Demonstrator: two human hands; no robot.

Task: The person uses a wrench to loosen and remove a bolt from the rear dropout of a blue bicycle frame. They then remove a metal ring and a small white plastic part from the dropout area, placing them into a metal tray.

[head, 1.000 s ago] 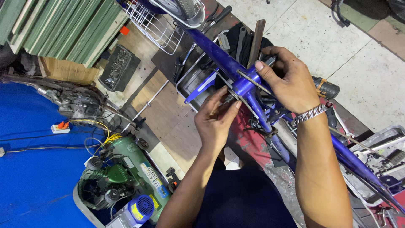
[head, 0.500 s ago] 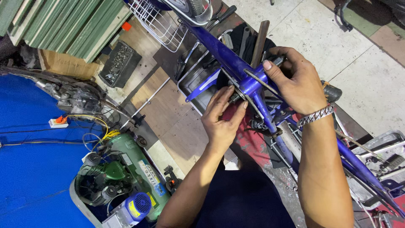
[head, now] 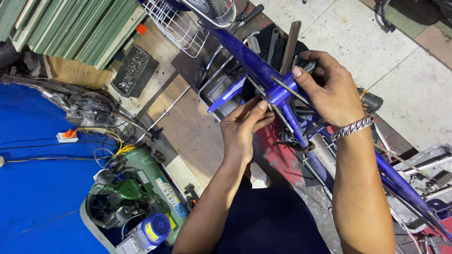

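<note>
Spanning the picture from top to lower right, a blue bicycle frame (head: 245,56) is seen from above, and it is at the joint of its tubes that the work is being done. A white wire basket (head: 176,23) is fitted at the top end, and a green air compressor (head: 141,188) is parked on the floor well apart, at the lower left beside a blue sheet (head: 33,164). An open box of small metal parts (head: 134,70) is set near the stack of green panels.

The right hand (head: 329,89), marked by a metal bracelet (head: 353,128), is wrapped over the far side of the joint, fingers curled about something small there; what is pinched cannot be told. A thin cable (head: 289,89) is held down on the tube under its thumb. The left hand (head: 245,127) is pressed flat against the near side of the joint, fingers straight, gripping nothing that can be seen.

As a judgement, the fitting at the joint is mid-way: both hands are needed, nothing is yet let go, and fastening is left
</note>
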